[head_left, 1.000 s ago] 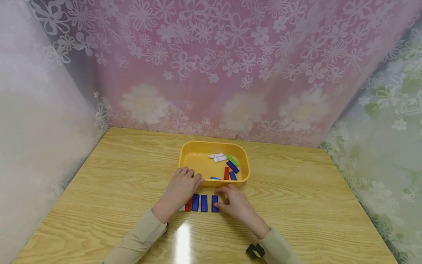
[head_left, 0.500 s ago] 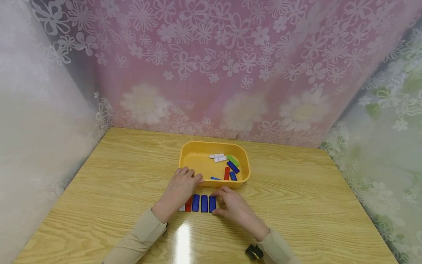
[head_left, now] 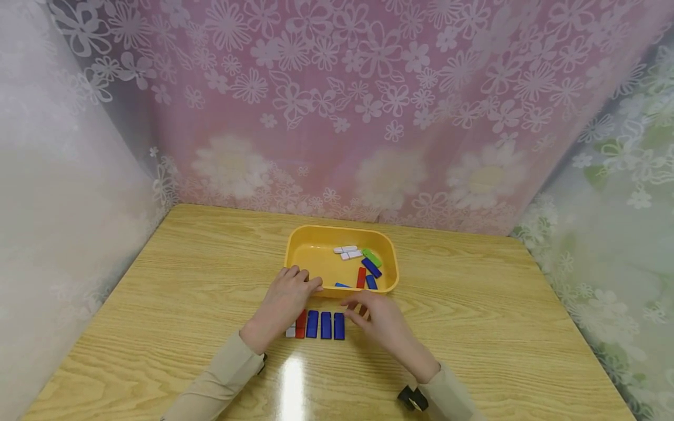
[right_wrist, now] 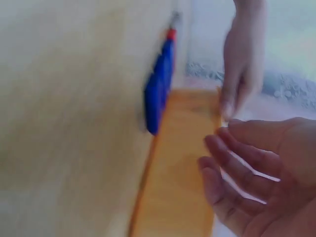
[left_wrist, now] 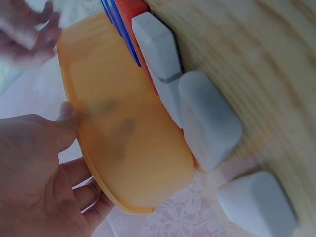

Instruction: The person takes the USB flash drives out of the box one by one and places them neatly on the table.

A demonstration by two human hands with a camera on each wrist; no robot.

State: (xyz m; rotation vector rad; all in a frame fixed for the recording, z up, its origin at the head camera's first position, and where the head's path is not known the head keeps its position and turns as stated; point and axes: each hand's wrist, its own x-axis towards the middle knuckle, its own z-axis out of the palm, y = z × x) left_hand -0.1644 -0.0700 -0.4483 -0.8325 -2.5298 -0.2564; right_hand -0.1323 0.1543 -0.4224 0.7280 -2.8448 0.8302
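My left hand (head_left: 288, 297) grips the near-left rim of a yellow plastic tub (head_left: 310, 231), thumb on one side of the rim, fingers on the other in the left wrist view. My right hand (head_left: 381, 318) hovers by the tub's near-right side, fingers loosely bent, holding nothing. Between tub and person lies a row of small flat sticks that look like capped USB sticks: a white one (left_wrist: 158, 47), a red one (head_left: 301, 324) and several blue ones, the last blue stick (head_left: 339, 326) just left of my right fingertips. My left hand covers the row's left end.
Inside the tub lie two white sticks (head_left: 351, 255), a green stick (head_left: 371, 258), a red stick (head_left: 361, 278) and several blue sticks (head_left: 371, 268). The wooden table (head_left: 210, 251) meets a pink flowered curtain (head_left: 337, 146) behind.
My right hand has slid the last blue stick left toward the row, then let go and lifted toward the tub. My left hand has stayed on the rim.
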